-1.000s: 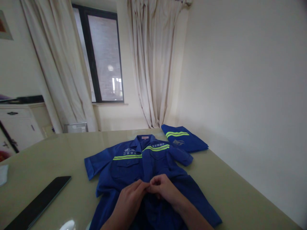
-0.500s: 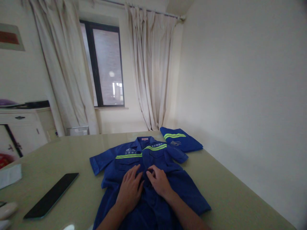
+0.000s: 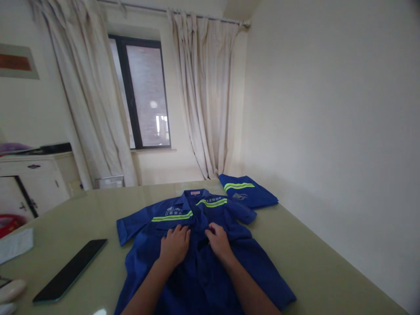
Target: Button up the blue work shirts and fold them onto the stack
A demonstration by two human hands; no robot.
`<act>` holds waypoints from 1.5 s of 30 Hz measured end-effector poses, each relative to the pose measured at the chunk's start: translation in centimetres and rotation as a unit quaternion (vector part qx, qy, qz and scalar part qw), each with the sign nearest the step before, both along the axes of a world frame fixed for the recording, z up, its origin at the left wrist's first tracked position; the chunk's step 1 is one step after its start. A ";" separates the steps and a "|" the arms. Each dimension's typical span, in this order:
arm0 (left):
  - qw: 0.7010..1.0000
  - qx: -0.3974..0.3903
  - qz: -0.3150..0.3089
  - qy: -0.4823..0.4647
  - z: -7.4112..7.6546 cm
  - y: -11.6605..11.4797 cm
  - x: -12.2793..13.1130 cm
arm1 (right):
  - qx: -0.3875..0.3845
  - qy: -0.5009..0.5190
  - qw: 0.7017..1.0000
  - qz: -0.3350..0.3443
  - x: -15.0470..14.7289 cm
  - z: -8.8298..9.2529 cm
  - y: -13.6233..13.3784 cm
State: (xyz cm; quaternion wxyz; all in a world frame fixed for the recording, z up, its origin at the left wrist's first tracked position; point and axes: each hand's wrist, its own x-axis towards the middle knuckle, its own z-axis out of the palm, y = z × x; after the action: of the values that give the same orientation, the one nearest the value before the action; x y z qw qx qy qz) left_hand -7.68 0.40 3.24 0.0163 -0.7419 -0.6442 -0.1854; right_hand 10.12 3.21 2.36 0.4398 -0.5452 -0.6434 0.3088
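A blue short-sleeved work shirt [image 3: 154,245] lies front up on the table, collar pointing away from me, with yellow-green reflective bands and white lettering across the chest. My left hand [image 3: 175,245] rests palm down on its left front panel, just below the band; the fingers are stretched over the cloth and the thumb is hidden. On the other side of the front opening, my right hand [image 3: 219,241] has its fingers curled in a pinch on the edge of the shirt front. Between the hands the cloth is creased.
A folded blue garment [image 3: 249,192] with a similar band lies at the table's far right, by the wall. Left of the shirt is a dark flat tablet-like object [image 3: 70,271]. A white paper [image 3: 16,245] and a pale rounded object [image 3: 11,291] sit at the left edge of the table [image 3: 98,214].
My hands have moved apart, the left one shifting leftward. The left front panel and sleeve have slid left, and the shirt's lower part is spread wider. The view has tilted slightly.
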 end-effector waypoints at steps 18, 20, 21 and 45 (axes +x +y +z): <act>0.953 0.061 -0.041 -0.294 -1.3 0.5 0.0 | 0.081 0.031 0.993 0.080 -1.5 0.9 -2.2; 0.949 0.068 -0.064 -0.301 -0.9 0.2 0.4 | 0.089 0.001 0.993 0.079 -1.6 0.9 -2.6; 0.947 0.072 -0.072 -0.304 -0.7 0.1 0.6 | 0.095 -0.008 0.993 0.073 -1.6 0.9 -2.7; 0.882 -0.010 -0.136 -0.450 -0.8 -0.1 1.2 | 0.091 -0.047 0.993 0.065 -1.8 0.9 -3.2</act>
State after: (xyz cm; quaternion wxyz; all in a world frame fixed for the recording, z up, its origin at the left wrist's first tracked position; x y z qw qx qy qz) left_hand -6.51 0.32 2.48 -0.3084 -0.6588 -0.4769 -0.4934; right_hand 8.33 0.03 3.23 0.4359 -0.4737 -0.7230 0.2508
